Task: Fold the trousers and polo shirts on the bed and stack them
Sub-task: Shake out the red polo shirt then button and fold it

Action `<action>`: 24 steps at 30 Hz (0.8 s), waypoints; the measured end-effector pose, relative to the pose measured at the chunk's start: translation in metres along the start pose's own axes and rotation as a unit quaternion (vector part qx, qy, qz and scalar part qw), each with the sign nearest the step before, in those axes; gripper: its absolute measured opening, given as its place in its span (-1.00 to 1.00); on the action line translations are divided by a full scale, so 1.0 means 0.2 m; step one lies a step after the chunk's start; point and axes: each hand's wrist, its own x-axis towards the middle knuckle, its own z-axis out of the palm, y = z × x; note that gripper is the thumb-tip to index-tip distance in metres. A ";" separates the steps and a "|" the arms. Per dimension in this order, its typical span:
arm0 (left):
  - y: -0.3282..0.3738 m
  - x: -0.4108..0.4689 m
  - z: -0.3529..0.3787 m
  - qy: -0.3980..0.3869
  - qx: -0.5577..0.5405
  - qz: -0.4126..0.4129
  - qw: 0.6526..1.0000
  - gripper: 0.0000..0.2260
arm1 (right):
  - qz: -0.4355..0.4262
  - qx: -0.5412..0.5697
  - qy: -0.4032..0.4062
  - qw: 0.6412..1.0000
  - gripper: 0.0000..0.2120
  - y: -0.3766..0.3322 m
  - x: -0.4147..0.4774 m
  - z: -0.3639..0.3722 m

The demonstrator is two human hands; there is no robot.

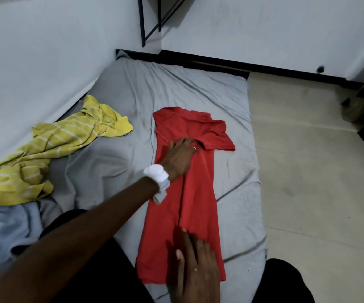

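Lying lengthwise near the right edge of the grey-sheeted bed (176,84), the red knit polo shirt (198,193) is folded into a narrow strip, one short sleeve (218,138) still sticking out right. Left hand (180,156), with a white wristband (157,174), presses flat on the upper part beside that sleeve, grip released. Right hand (195,270) lies flat on the lower hem area, grip likewise released. Yellow white-striped polo shirt (63,138) sits crumpled well apart at left. Pale blue garment (2,232), possibly trousers, is bunched at lower left.
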 end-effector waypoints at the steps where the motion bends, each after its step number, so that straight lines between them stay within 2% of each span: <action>1: 0.03 -0.10 0.04 0.000 -0.042 0.016 0.999 -0.57 | 0.023 0.025 -0.047 0.998 -0.51 0.02 0.01 0.01; 3: 0.05 -0.29 0.12 -0.093 -0.086 0.046 0.991 -0.46 | 0.033 0.000 -0.108 0.994 -0.46 0.04 -0.01 0.04; 5: 0.05 -0.37 0.22 -0.186 -0.035 0.042 0.981 -0.38 | 0.018 -0.027 -0.155 0.987 -0.44 0.07 -0.03 0.10; 6: 0.05 -0.37 0.25 -0.190 -0.014 0.040 0.981 -0.36 | 0.018 -0.031 -0.163 0.986 -0.43 0.08 -0.05 0.13; 9: 0.04 -0.28 0.23 -0.136 -0.019 0.006 0.991 -0.35 | 0.006 -0.023 -0.104 0.994 -0.43 0.12 0.01 0.13; 11: 0.02 -0.21 0.25 -0.101 -0.029 -0.019 0.994 -0.36 | 0.030 -0.040 -0.075 0.996 -0.43 0.17 0.11 0.14; 18: -0.04 -0.09 0.34 -0.036 -0.025 -0.047 0.998 -0.46 | 0.004 -0.097 -0.046 0.994 -0.50 0.30 0.50 0.33; 21: -0.10 -0.05 0.40 -0.002 -0.039 -0.060 0.997 -0.45 | -0.002 -0.085 -0.075 0.994 -0.50 0.33 0.76 0.39; 24: -0.10 -0.04 0.45 0.029 -0.057 -0.063 0.996 -0.42 | 0.076 -0.044 -0.058 0.994 -0.49 0.43 1.08 0.48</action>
